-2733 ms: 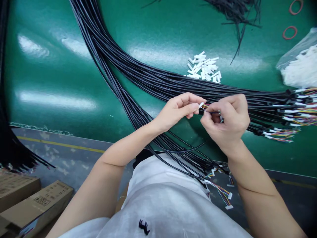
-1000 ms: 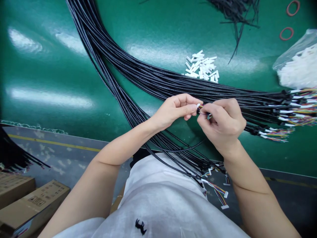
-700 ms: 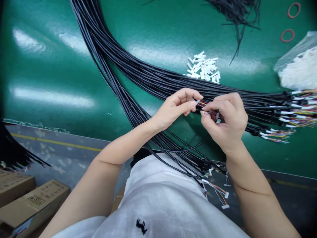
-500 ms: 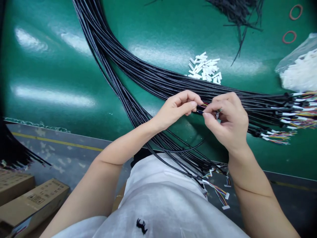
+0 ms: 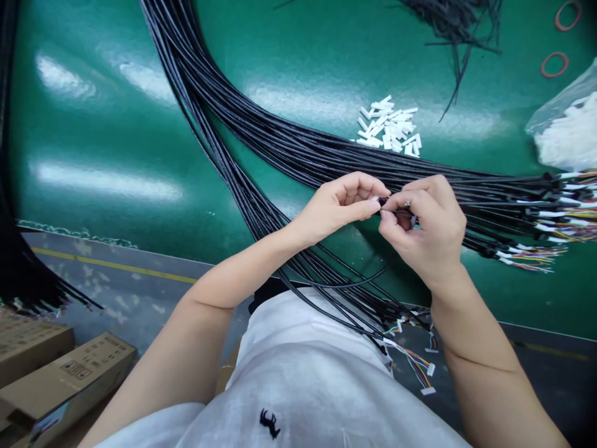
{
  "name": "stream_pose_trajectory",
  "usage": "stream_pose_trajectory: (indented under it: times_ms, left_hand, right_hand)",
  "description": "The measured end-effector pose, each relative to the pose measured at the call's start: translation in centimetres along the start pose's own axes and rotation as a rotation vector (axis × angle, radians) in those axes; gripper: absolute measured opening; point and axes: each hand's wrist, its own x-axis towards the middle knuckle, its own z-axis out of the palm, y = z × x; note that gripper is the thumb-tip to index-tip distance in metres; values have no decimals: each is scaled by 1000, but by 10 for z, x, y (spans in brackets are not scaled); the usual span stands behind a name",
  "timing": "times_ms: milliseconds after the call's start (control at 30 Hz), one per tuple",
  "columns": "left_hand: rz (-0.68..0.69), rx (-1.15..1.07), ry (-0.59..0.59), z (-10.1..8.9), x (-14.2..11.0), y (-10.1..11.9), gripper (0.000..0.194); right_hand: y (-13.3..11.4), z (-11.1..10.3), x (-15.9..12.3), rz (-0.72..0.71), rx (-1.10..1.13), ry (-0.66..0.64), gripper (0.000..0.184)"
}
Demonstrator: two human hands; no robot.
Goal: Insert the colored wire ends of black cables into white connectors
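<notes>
Left hand (image 5: 347, 202) has a tiny white plastic connector (image 5: 376, 198) pinched at the fingertips, right hand (image 5: 426, 227)'s gripping some thin dark wire (image 5: 384, 201) just beside it.

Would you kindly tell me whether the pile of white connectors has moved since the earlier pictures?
No: judged against the red rings, the white pile lies in the same place beside the black cable bundle.

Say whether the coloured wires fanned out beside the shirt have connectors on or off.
On: white connectors sit at the ends of the coloured wires.
</notes>
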Motion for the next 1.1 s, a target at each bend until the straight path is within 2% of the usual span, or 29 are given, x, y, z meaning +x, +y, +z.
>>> stream_pose_trajectory:
  times_ms: [233,400,600,733,1100]
  left_hand:
    - [-79,-59,-28,-1,2,-2,39]
    - [-61,-41,-9,-3,1,-4,39]
    - [-48,-32,-8,-4,1,-8,39]
    - [-63,-19,-3,-5,2,-9,42]
    - [2,-13,-27,-2,2,-3,38]
  right_hand:
    - [-1,2,-1,40,-9,28,10]
    - [-4,4,-1,32,-56,42,12]
    - [-5,9,-3,0,-159,118,17]
    - [-3,11,-6,0,-216,105,15]
    - [-3,8,-3,-30,-178,102,17]
